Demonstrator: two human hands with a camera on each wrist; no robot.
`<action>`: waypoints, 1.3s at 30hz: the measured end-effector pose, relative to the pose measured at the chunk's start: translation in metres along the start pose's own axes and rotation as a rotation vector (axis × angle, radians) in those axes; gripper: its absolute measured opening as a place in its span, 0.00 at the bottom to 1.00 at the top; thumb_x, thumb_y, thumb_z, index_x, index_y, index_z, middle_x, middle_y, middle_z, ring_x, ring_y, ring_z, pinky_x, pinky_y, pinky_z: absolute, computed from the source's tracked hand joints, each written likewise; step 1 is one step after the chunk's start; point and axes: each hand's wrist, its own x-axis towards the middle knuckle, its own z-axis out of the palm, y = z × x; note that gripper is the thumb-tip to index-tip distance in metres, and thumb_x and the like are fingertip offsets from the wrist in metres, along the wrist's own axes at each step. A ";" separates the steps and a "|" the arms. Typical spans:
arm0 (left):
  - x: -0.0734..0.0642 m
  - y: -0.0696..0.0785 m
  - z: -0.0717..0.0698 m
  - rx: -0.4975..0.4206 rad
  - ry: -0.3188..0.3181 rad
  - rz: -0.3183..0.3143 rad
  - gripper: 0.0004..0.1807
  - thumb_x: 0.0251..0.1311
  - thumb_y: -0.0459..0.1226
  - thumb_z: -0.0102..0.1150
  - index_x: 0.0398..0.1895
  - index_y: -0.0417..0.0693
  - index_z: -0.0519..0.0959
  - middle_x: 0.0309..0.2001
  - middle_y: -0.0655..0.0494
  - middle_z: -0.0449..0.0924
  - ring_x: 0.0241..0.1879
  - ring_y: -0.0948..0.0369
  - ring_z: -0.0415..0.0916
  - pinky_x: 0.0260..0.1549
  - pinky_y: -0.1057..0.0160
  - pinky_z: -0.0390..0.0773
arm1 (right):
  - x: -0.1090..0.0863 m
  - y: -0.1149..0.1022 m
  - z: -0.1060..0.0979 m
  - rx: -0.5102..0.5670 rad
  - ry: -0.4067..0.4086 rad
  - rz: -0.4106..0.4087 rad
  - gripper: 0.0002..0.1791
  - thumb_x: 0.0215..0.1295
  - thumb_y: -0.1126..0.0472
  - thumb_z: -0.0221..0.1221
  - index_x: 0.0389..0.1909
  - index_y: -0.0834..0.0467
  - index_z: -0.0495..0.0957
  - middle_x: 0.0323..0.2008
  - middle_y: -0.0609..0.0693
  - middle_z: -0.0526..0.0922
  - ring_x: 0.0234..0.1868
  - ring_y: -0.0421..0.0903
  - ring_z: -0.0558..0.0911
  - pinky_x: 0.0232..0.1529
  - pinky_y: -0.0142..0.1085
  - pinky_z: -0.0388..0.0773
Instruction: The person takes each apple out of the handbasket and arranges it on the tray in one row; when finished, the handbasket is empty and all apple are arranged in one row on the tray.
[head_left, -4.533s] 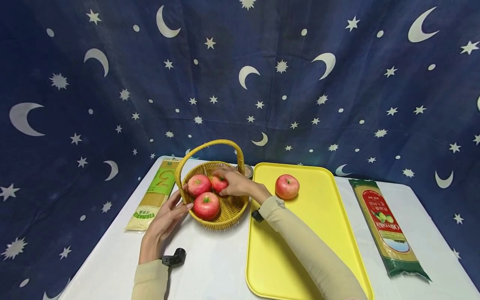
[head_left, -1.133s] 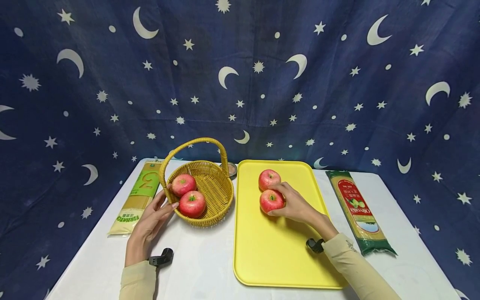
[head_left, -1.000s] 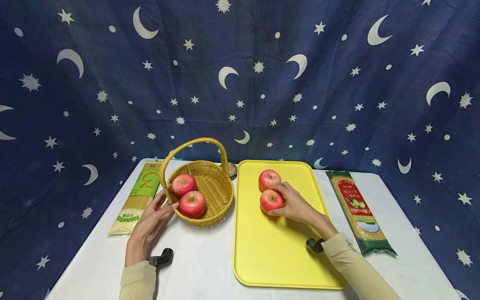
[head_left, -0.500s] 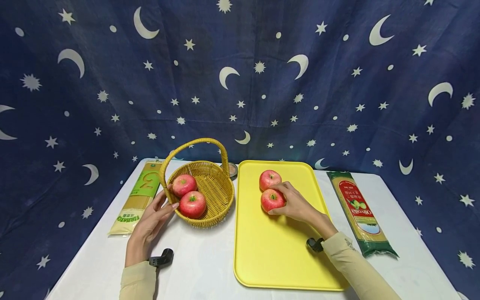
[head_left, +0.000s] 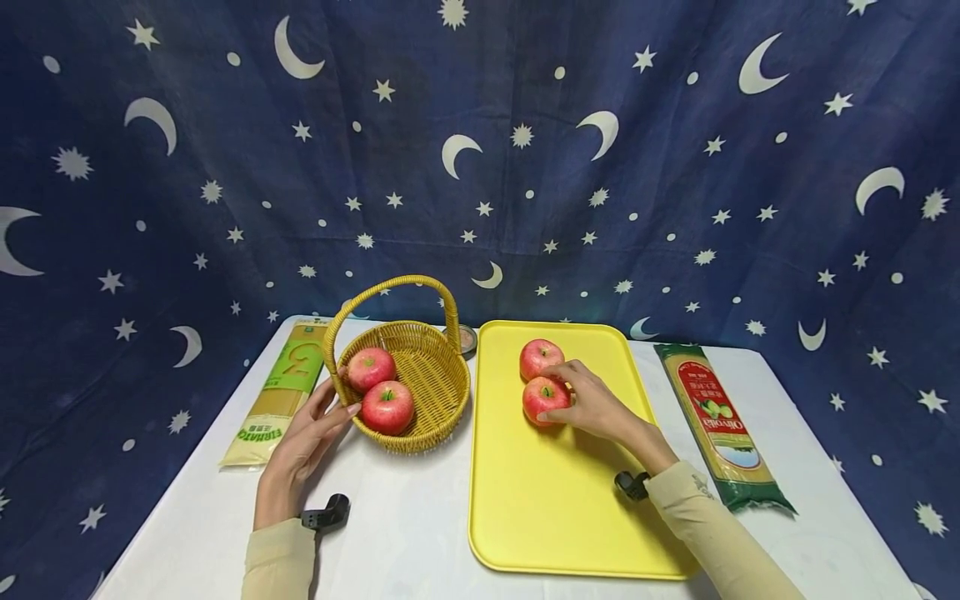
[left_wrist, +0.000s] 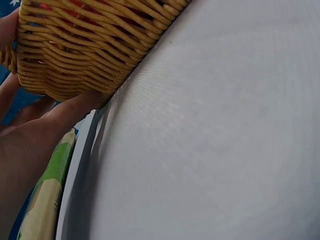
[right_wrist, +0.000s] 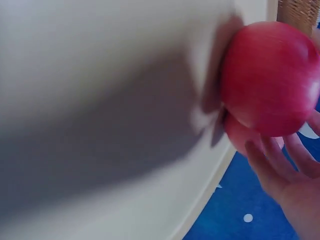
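Observation:
At the left side of the yellow wicker basket (head_left: 442, 392), my left hand (head_left: 303, 440) holds the wall by the foot of the handle, thumb at the rim. Its lower finger lies along the outer weave in the left wrist view. Two red apples (head_left: 387, 407) rest inside the basket on that side. On the yellow tray (head_left: 570, 517), my right hand (head_left: 596, 407) has thumb and fingers about the nearer apple (head_left: 542, 398). Another apple (head_left: 540, 357) sits just behind it on the tray. In the right wrist view the nearer apple (right_wrist: 270, 77) hides part of the other.
A green and yellow noodle packet (head_left: 281, 387) lies left of the basket. Right of the tray is an Olivoilà pasta packet (head_left: 723, 425). A small round container (head_left: 467, 339) stands between basket and tray. A dark star-patterned cloth (head_left: 525, 167) hangs behind the table.
Since the earliest frame, my right hand has brought an apple from the basket to the tray. Over the last half second, its thumb has risen slightly on the apple; my left hand keeps its place.

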 end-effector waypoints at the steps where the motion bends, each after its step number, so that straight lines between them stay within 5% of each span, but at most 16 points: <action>1: 0.000 0.000 0.000 0.000 -0.001 0.000 0.47 0.70 0.31 0.61 0.85 0.53 0.46 0.84 0.49 0.41 0.81 0.48 0.47 0.58 0.75 0.77 | 0.001 -0.002 -0.001 0.003 0.008 -0.008 0.39 0.53 0.53 0.78 0.65 0.60 0.76 0.53 0.58 0.78 0.53 0.55 0.78 0.58 0.55 0.81; 10: 0.001 0.000 0.000 0.013 0.000 -0.002 0.47 0.69 0.32 0.62 0.84 0.54 0.47 0.84 0.49 0.41 0.82 0.48 0.46 0.58 0.75 0.77 | 0.015 -0.027 -0.007 0.053 0.039 -0.067 0.36 0.58 0.56 0.75 0.65 0.62 0.75 0.60 0.61 0.79 0.58 0.61 0.81 0.61 0.58 0.80; 21: 0.005 -0.004 0.000 0.015 0.020 -0.010 0.46 0.68 0.33 0.65 0.84 0.58 0.51 0.83 0.51 0.44 0.80 0.49 0.50 0.59 0.73 0.76 | 0.040 -0.053 0.007 0.112 -0.025 -0.084 0.35 0.60 0.52 0.74 0.66 0.59 0.75 0.63 0.57 0.80 0.60 0.61 0.80 0.63 0.57 0.79; 30: 0.004 -0.003 -0.002 0.016 0.009 0.003 0.46 0.68 0.33 0.64 0.84 0.59 0.51 0.83 0.51 0.44 0.81 0.48 0.49 0.60 0.73 0.76 | 0.061 -0.075 0.023 0.313 -0.109 -0.123 0.33 0.60 0.60 0.73 0.66 0.63 0.75 0.64 0.61 0.78 0.68 0.65 0.74 0.69 0.55 0.74; 39: 0.004 -0.002 -0.001 0.009 -0.002 0.018 0.45 0.69 0.32 0.63 0.84 0.57 0.51 0.83 0.50 0.44 0.81 0.49 0.48 0.60 0.73 0.76 | 0.078 -0.101 0.038 0.250 -0.198 -0.117 0.36 0.59 0.56 0.73 0.68 0.60 0.74 0.67 0.59 0.76 0.68 0.61 0.75 0.67 0.51 0.77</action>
